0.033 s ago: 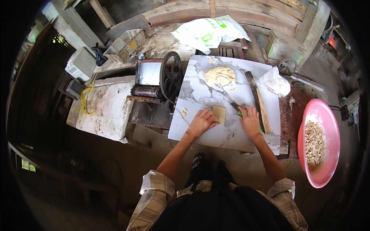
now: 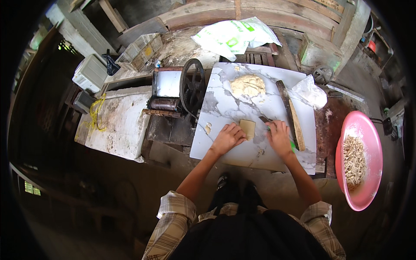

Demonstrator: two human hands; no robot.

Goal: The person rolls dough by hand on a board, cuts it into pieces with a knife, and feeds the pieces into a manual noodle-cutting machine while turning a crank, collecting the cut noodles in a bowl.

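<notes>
My left hand (image 2: 229,138) has its fingers bent together at the lower left edge of a small flat square of dough (image 2: 247,128), seeming to pinch that edge. To the right, my right hand (image 2: 279,138) is closed around the green handle of a knife (image 2: 264,119). The dark blade sticks out past the fingers toward the upper left, just right of the square, and a bit of green handle shows beside the palm. A large pale lump of dough (image 2: 247,86) lies farther back. All this rests on a white marble-patterned board (image 2: 216,149).
A long wooden stick (image 2: 292,116) and a clear plastic bag of white stuff (image 2: 313,92) lie at the right. Left of the board stands a hand-cranked roller machine (image 2: 164,103) with a big wheel. A pink basin (image 2: 373,160) of floury strips is far right; a white-green sack (image 2: 242,35) lies behind.
My right hand has shifted slightly left and turned with the knife, so green handle now shows on its right side. My left hand stays at the dough square.
</notes>
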